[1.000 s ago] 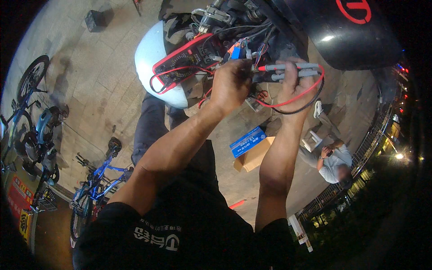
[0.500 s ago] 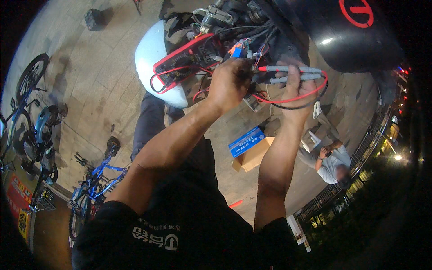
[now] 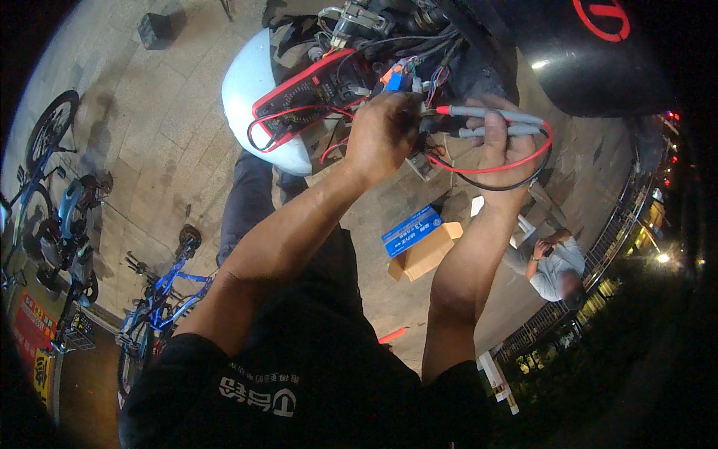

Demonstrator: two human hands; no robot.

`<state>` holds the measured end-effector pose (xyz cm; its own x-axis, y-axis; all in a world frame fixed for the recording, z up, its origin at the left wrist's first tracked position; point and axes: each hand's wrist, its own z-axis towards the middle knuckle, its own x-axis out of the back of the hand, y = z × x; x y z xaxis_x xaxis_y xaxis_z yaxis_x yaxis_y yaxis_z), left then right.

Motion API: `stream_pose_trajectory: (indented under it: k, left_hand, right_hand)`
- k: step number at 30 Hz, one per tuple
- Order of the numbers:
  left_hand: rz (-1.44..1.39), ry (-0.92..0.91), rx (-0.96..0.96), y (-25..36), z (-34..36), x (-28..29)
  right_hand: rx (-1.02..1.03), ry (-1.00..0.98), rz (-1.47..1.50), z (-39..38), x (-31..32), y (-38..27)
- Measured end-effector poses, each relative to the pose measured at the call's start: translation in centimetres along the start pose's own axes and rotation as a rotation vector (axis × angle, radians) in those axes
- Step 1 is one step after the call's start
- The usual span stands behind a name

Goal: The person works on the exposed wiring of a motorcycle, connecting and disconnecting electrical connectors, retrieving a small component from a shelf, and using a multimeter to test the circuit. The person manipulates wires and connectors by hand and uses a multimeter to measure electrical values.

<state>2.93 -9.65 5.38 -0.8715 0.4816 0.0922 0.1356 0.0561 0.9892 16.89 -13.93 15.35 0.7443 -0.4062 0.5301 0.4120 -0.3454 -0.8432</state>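
Observation:
My right hand point(image 3: 499, 150) is closed around two grey multimeter probes point(image 3: 508, 115), one red-tipped, their red and black leads looping below the wrist. The tips point left toward my left hand point(image 3: 380, 135), whose fingers are closed at the wiring; what they grip is hidden behind the hand. Just beyond lie an orange and blue connector point(image 3: 396, 79) and a bundle of thin coloured wires point(image 3: 437, 82). Left of my left hand, a red and black multimeter point(image 3: 303, 103) rests tilted against a pale blue-white curved panel point(image 3: 250, 90), with leads plugged into its lower end.
A large black rounded case point(image 3: 591, 67) overhangs at upper right. On the paving below my hands sits an opened blue cardboard box point(image 3: 420, 241). A person point(image 3: 557, 266) sits at right near a railing. Bicycles point(image 3: 161, 299) stand at left, and a dark block point(image 3: 155, 31) lies farther off.
My right hand has moved slightly right and down with the probes still held. My left hand stays nearly in place at the wiring. The whole view has shifted a little.

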Motion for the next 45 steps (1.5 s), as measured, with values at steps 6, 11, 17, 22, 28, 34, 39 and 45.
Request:
stream_pose_trajectory:
  k: [6,11,17,22,28,34,39,45]
  left_hand:
    - [-0.031,-0.021,0.031,0.2,0.1,0.2]
    - [-0.071,-0.076,0.122,-0.2,0.0,0.2]
    - [-0.402,-0.077,0.266,-0.7,0.1,-0.2]
    - [-0.341,-0.112,0.243,-1.0,0.1,0.0]
    - [-0.16,-0.065,0.099,-0.7,0.2,0.1]
    - [0.053,-0.099,0.004,-0.2,0.3,0.1]
    - [0.124,-0.129,-0.051,0.0,0.9,0.3]
    - [0.303,-0.104,-0.14,0.3,1.6,0.3]
  right_hand:
    - [0.071,0.023,-0.077,0.0,0.1,-0.6]
    - [0.082,0.045,-0.022,0.1,-0.1,-0.3]
    - [0.076,0.101,-0.012,-0.8,-0.6,0.2]
    - [0.112,0.144,0.038,-2.1,-0.9,1.2]
    - [0.248,0.275,0.18,-4.6,-2.1,3.7]
    - [0.211,0.145,0.143,-7.0,-1.1,4.4]
    - [0.117,-0.027,0.104,-8.3,-0.9,3.8]
    - [0.011,-0.041,0.229,-9.6,-1.5,5.5]
